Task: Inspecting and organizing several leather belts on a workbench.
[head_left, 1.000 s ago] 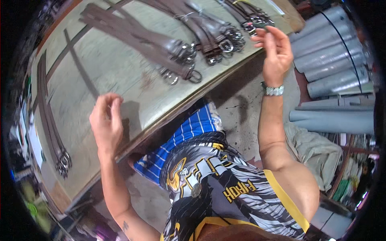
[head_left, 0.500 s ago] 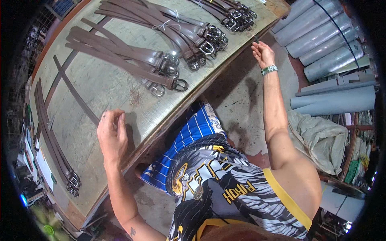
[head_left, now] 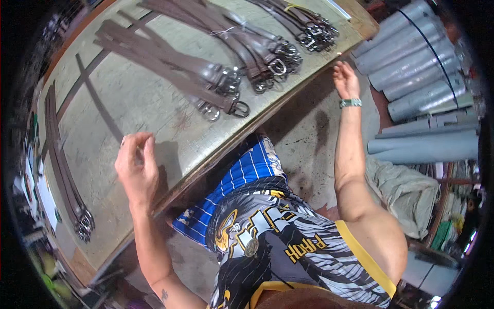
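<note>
Worktop [head_left: 154,108]: pale, scuffed board with a wooden edge, running diagonally across the view.

Left hand [head_left: 136,167]: over the worktop near its front edge, fingers loosely curled, thumb and fingertips close together. Whether something small is pinched in the grip cannot be told. Nearest item: a single dark strap [head_left: 98,100] lying flat just beyond the fingertips, apart from them.

Right hand [head_left: 346,81]: off the worktop, just past its front edge toward the right end, fingers relaxed and spread, grip empty. A light wristband [head_left: 350,103] sits on the wrist.

Brown belts, middle bundle [head_left: 170,64]: several long brown leather belts laid side by side, metal ring buckles at the near end close to the worktop edge.

Brown belts, second bundle [head_left: 242,44]: tied with a pale cord, buckles heaped together at the near end.

Dark belts, far right bundle [head_left: 303,26]: nearest to the right hand, buckles clustered near the worktop edge, not touched.

Belts at left edge [head_left: 62,165]: a narrow group lying along the left side of the worktop, buckles at the near end, well apart from the left hand.

Grey rolls [head_left: 411,67]: stacked on the floor to the right of the worktop.

Pale cloth heap [head_left: 406,190]: on the floor below the rolls.
</note>
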